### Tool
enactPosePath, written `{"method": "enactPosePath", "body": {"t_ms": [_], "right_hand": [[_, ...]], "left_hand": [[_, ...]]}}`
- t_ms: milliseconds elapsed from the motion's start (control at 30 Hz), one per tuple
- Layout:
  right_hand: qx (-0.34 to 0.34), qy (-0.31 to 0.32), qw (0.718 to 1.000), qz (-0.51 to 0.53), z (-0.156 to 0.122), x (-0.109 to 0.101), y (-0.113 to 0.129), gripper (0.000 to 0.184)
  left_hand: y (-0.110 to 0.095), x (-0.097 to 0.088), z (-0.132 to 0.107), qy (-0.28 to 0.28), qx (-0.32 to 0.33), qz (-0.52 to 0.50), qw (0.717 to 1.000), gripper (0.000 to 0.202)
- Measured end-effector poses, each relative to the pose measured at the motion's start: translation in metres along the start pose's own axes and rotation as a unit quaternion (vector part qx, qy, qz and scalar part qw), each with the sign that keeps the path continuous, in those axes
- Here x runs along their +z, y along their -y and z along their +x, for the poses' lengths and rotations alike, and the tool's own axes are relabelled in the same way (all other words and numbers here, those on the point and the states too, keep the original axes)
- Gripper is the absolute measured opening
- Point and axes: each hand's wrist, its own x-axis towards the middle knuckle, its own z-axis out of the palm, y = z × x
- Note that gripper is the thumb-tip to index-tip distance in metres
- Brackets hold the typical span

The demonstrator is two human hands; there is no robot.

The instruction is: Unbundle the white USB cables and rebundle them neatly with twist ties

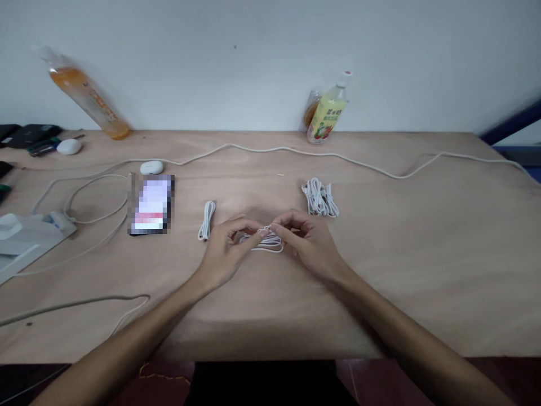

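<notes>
Both hands are on a small white cable (264,241) that sits on the tabletop (422,254), a good bit to the right of the phone (151,204). My left hand (222,248) has thumb and fingertips pinched on the left end of the loops. My right hand (306,239) is pinching the top of the same bundle from the other side with its fingers curled in, so the two sets of fingertips nearly meet over it. The loops lie flat on the wood under my fingers.

Just right of the phone, between it and my left hand, there's a folded cord (207,220) lying neat and straight. Much farther right of the phone, past my right hand and a little toward the wall, is a messy pile of cords (320,197). Right behind the phone sits a white earbud case (151,167), and a long wire (296,151) snakes across the tabletop behind that. Against the wall, well right of the phone, stands a yellow-label bottle (326,113). Behind the phone and off to its left, an orange bottle (88,98) leans on the wall.
</notes>
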Motion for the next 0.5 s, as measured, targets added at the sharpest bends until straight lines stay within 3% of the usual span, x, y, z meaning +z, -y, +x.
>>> {"method": "enactPosePath", "body": {"t_ms": [233,500], "right_hand": [[-0.121,0.007,0.983,-0.139,0.0001,-0.0096,0.0091,0.018],[-0.072,-0.050,0.991,-0.097,-0.0007,-0.0035,0.0033,0.017]], "left_hand": [[-0.0086,-0.0019,0.0005,0.018,-0.016,-0.041,0.999,0.022],[-0.0045,0.0034,0.0003,0.022,-0.056,-0.120,0.991,0.015]]}}
